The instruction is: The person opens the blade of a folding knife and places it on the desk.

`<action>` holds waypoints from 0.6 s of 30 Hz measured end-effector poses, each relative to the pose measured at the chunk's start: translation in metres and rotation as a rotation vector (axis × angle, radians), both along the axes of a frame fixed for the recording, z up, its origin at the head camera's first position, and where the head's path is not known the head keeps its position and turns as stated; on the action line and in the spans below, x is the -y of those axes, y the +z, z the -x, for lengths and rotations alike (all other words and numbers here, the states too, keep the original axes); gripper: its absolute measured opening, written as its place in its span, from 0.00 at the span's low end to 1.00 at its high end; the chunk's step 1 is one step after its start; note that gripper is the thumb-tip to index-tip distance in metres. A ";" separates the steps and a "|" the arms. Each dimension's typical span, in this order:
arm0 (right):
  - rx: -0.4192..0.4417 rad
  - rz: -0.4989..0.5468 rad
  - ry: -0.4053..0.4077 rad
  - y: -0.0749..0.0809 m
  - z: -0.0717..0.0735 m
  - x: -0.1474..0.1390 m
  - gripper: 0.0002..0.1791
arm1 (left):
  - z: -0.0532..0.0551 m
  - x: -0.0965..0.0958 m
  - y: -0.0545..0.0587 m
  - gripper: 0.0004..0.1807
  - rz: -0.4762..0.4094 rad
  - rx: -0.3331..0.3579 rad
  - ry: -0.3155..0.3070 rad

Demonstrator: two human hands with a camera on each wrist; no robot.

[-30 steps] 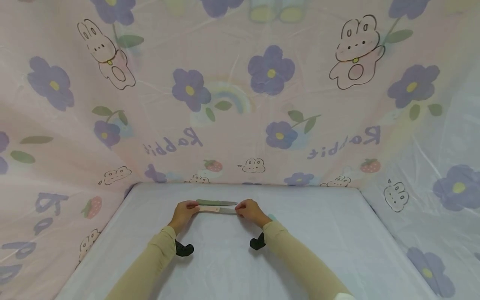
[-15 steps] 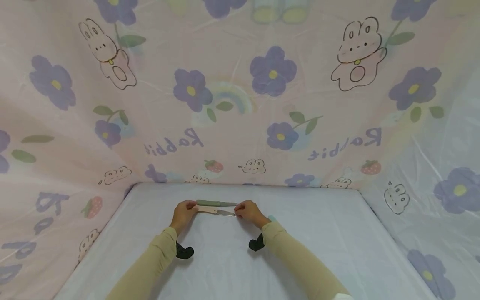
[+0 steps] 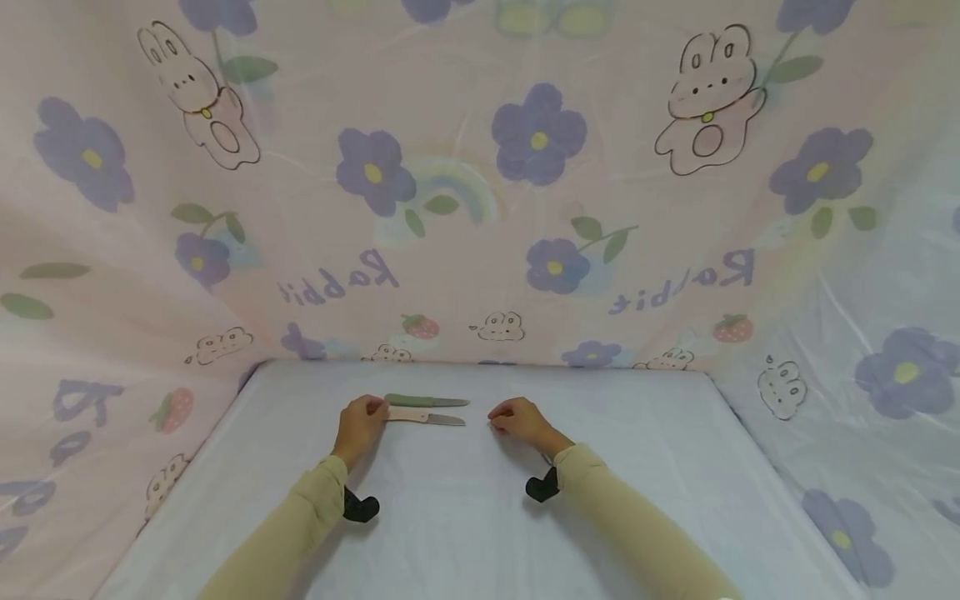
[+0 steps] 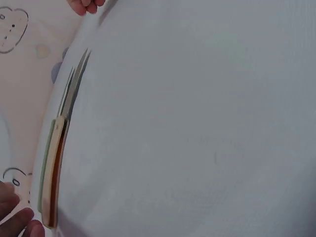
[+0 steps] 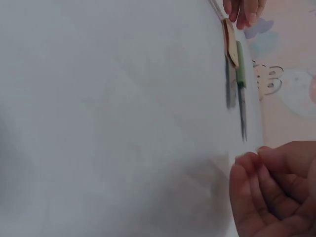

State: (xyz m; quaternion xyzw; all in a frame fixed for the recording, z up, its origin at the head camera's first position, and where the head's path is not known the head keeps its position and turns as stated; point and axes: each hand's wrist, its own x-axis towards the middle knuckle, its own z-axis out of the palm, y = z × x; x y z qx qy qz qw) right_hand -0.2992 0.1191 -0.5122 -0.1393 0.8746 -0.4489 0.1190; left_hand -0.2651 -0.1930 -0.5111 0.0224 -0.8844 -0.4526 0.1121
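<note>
Two knives lie side by side with blades to the right. The farther one is a green-handled knife (image 3: 409, 400); nearer is a cream-handled knife (image 3: 408, 413). My left hand (image 3: 358, 429) is at the handle ends, its fingertips beside the cream handle; no firm grip on it shows. In the left wrist view, loosely bent fingers (image 4: 20, 221) lie next to that handle end. My right hand (image 3: 522, 421) is a short way right of the blade tips, apart from both knives. Its fingertips gather loosely, holding nothing visible in the right wrist view.
The knives lie near the back edge of a white-covered table (image 3: 465, 517). Behind it hangs a pink sheet (image 3: 465, 275) printed with rabbits and flowers, which also rises on the left and right. A black wrist mount (image 3: 362, 507) hangs under the left sleeve.
My right hand has drawn away to the right from the blade tips. The cream-handled knife's blade has swung to lie closer to parallel with the green-handled one. My left hand has stayed by the handles.
</note>
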 end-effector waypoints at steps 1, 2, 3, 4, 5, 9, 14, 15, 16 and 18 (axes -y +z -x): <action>-0.005 0.005 0.002 0.001 -0.001 -0.006 0.09 | -0.001 -0.002 0.003 0.13 -0.007 -0.006 0.003; -0.005 0.007 0.000 0.003 -0.002 -0.013 0.09 | -0.001 -0.004 0.006 0.13 -0.004 -0.016 0.005; -0.011 0.005 -0.008 0.005 -0.004 -0.019 0.09 | -0.002 -0.007 0.009 0.13 -0.005 -0.026 0.005; -0.009 0.010 -0.019 0.007 -0.006 -0.026 0.09 | -0.002 -0.011 0.011 0.13 -0.012 -0.029 -0.001; -0.003 0.014 -0.029 0.008 -0.009 -0.033 0.09 | -0.002 -0.016 0.013 0.13 -0.021 -0.032 -0.008; 0.005 0.028 -0.068 0.014 -0.019 -0.061 0.10 | -0.002 -0.039 0.019 0.11 -0.045 -0.041 -0.053; 0.016 0.037 -0.112 0.016 -0.028 -0.092 0.10 | -0.007 -0.075 0.021 0.10 -0.090 -0.006 -0.159; 0.019 0.035 -0.122 0.015 -0.029 -0.097 0.10 | -0.008 -0.082 0.021 0.10 -0.100 0.002 -0.183; 0.021 0.033 -0.128 0.016 -0.031 -0.101 0.10 | -0.009 -0.089 0.021 0.10 -0.116 0.018 -0.208; 0.022 0.025 -0.136 0.015 -0.032 -0.108 0.11 | -0.011 -0.103 0.020 0.11 -0.158 0.038 -0.259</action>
